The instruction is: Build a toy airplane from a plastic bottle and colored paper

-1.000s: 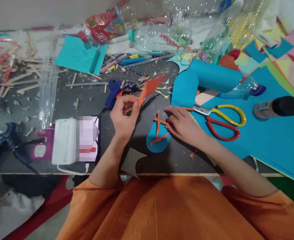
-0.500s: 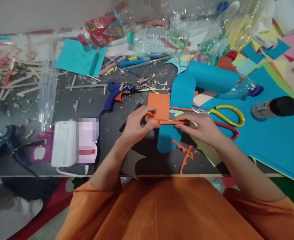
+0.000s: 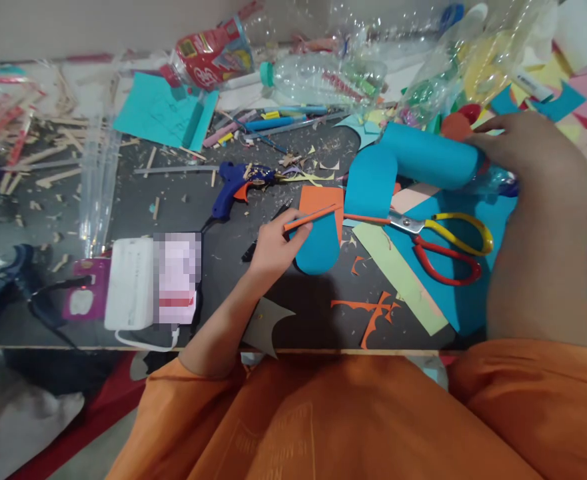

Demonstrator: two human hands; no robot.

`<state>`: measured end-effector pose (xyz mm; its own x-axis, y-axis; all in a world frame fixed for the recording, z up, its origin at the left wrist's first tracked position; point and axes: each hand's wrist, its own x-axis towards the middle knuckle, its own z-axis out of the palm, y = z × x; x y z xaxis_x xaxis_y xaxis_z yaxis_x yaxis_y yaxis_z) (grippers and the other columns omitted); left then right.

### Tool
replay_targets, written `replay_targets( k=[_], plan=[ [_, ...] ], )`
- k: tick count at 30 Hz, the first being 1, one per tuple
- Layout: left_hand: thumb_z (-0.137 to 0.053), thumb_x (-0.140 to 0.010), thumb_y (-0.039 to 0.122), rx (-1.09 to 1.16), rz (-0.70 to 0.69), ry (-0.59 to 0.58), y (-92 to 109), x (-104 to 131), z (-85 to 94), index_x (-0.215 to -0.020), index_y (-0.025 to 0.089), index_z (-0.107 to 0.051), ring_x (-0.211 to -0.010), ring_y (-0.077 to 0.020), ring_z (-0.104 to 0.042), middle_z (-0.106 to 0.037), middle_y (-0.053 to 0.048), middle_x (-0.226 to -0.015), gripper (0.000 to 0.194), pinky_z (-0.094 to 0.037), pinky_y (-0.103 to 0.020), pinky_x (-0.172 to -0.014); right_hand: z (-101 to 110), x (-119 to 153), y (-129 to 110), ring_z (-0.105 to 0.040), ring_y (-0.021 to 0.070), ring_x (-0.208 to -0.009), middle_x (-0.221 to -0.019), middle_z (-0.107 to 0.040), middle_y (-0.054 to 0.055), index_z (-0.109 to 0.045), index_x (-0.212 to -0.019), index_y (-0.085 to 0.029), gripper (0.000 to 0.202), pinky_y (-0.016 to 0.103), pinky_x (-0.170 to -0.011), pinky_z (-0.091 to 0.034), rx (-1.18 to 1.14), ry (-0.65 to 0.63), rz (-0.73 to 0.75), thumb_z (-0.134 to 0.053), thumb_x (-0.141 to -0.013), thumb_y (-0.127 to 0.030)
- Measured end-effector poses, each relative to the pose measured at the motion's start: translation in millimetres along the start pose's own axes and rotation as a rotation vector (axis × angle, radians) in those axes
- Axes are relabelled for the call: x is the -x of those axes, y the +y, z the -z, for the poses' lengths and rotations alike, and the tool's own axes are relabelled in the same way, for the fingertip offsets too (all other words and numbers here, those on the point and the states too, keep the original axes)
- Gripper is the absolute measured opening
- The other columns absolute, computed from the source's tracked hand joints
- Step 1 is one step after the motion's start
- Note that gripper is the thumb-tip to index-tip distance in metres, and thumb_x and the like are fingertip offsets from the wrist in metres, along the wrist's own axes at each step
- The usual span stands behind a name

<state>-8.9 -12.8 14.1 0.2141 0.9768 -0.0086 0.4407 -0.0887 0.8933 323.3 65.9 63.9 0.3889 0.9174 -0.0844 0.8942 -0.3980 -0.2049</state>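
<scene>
My left hand (image 3: 276, 247) pinches a blue paper piece with a rounded end (image 3: 319, 248). A narrow orange edge (image 3: 313, 217) runs along its top, between thumb and fingers. Behind it lies an orange paper piece (image 3: 320, 195). My right hand (image 3: 536, 143) is over the neck end of a plastic bottle wrapped in blue paper (image 3: 430, 155), close to a round orange-red piece (image 3: 456, 125). Its fingers are partly hidden, so any grip does not show. Scissors (image 3: 443, 243) with yellow and red handles lie between the hands, by a blue rounded strip (image 3: 370, 181).
A blue glue gun (image 3: 240, 180) lies left of centre, near a phone (image 3: 178, 280) and white power bank (image 3: 129, 283). Plastic bottles (image 3: 323, 77) line the back. Orange scraps (image 3: 373, 310), a pale green strip (image 3: 403, 280) and blue sheets (image 3: 473, 300) cover the right side.
My right hand has left the orange-edged paper and moved up and right to the wrapped bottle. The left hand keeps the paper, now tilted with its blue face showing.
</scene>
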Motion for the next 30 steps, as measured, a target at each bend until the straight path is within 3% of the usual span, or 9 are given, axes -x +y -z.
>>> replay_targets(
  k=[4, 7, 9, 13, 17, 21, 24, 27, 30],
  plan=[
    [-0.055, -0.080, 0.028, 0.071, 0.016, 0.061, 1.2, -2.1, 0.7, -0.071, 0.021, -0.054, -0.051, -0.0097, -0.033, -0.042, 0.004, -0.058, 0.011, -0.028, -0.024, -0.048, 1.3, 3.7, -6.6, -0.068, 0.0408, -0.084, -0.069, -0.065, 0.011, -0.069, -0.077, -0.020, 0.030, 0.060, -0.069, -0.054, -0.059, 0.161, 0.055, -0.055, -0.081, -0.046],
    [-0.055, -0.079, 0.027, 0.192, 0.035, 0.125, -1.8, -5.4, 1.6, -0.066, 0.021, -0.049, -0.052, -0.0102, -0.031, -0.036, 0.004, -0.057, 0.016, -0.028, -0.024, -0.049, 6.8, 31.5, -29.6, -0.064, 0.0391, -0.103, -0.094, -0.069, 0.015, -0.070, -0.095, -0.019, 0.038, 0.062, -0.087, -0.049, -0.066, 0.478, 0.232, -0.038, -0.092, -0.039],
    [-0.057, -0.078, 0.028, 0.275, 0.040, 0.171, -4.8, -7.4, 2.2, -0.063, 0.021, -0.045, -0.053, -0.0100, -0.030, -0.032, 0.004, -0.058, 0.020, -0.027, -0.024, -0.050, 2.0, 51.7, -51.5, -0.060, 0.0350, -0.112, -0.107, -0.068, 0.014, -0.068, -0.102, -0.019, 0.038, 0.057, -0.101, -0.043, -0.100, 0.562, 0.431, -0.034, -0.095, -0.035],
    [-0.062, -0.078, 0.033, 0.345, 0.050, 0.225, -9.7, -9.7, 3.5, -0.062, 0.020, -0.045, -0.052, -0.0092, -0.028, -0.028, 0.005, -0.060, 0.027, -0.024, -0.025, -0.049, -35.6, 72.7, -92.1, -0.058, 0.0308, -0.116, -0.116, -0.069, 0.008, -0.068, -0.106, -0.026, 0.037, 0.055, -0.102, -0.043, -0.139, 0.175, 0.823, -0.032, -0.097, -0.028],
    [-0.063, -0.079, 0.030, 0.291, 0.028, 0.252, -11.5, -11.1, 6.6, -0.061, 0.020, -0.044, -0.051, -0.0090, -0.029, -0.028, 0.005, -0.059, 0.028, -0.024, -0.025, -0.050, -67.6, 71.4, -97.9, -0.039, 0.0323, -0.138, -0.144, -0.051, 0.005, -0.059, -0.124, -0.028, 0.037, 0.061, -0.108, -0.037, -0.249, -0.067, 0.974, -0.036, -0.096, -0.024],
    [-0.059, -0.079, 0.025, 0.227, 0.007, 0.230, -11.7, -11.8, 9.8, -0.061, 0.020, -0.042, -0.050, -0.0087, -0.027, -0.027, 0.006, -0.057, 0.025, -0.022, -0.025, -0.049, -53.2, 73.8, -72.9, -0.041, 0.0298, -0.137, -0.145, -0.049, 0.004, -0.060, -0.115, -0.027, 0.032, 0.060, -0.110, -0.036, -0.281, 0.048, 0.925, -0.036, -0.095, -0.024],
    [-0.059, -0.077, 0.022, 0.194, 0.031, 0.170, -10.7, -10.7, 9.8, -0.063, 0.021, -0.042, -0.049, -0.0085, -0.025, -0.028, 0.006, -0.056, 0.022, -0.021, -0.024, -0.048, -29.8, 74.4, -48.0, -0.040, 0.0342, -0.137, -0.146, -0.046, 0.011, -0.055, -0.123, -0.027, 0.033, 0.057, -0.113, -0.032, -0.143, 0.188, 0.618, -0.051, -0.090, -0.030],
    [-0.059, -0.074, 0.017, 0.128, 0.065, 0.075, -8.3, -8.4, 7.7, -0.066, 0.021, -0.043, -0.049, -0.0085, -0.028, -0.031, 0.007, -0.057, 0.018, -0.023, -0.023, -0.048, -16.0, 68.0, -25.4, -0.038, 0.0426, -0.136, -0.145, -0.043, 0.024, -0.040, -0.140, -0.016, 0.072, 0.061, -0.109, -0.034, 0.056, 0.121, 0.338, -0.071, -0.077, -0.035],
    [-0.058, -0.074, 0.016, -0.077, 0.059, 0.036, -6.4, -6.2, 5.4, -0.069, 0.021, -0.047, -0.055, -0.0110, -0.038, -0.041, 0.005, -0.060, 0.013, -0.030, -0.025, -0.054, -10.6, 62.1, -12.0, -0.047, 0.0454, -0.127, -0.136, -0.053, 0.024, -0.043, -0.138, -0.013, 0.073, 0.061, -0.099, -0.044, 0.134, 0.020, 0.254, -0.071, -0.077, -0.042]
  ],
)
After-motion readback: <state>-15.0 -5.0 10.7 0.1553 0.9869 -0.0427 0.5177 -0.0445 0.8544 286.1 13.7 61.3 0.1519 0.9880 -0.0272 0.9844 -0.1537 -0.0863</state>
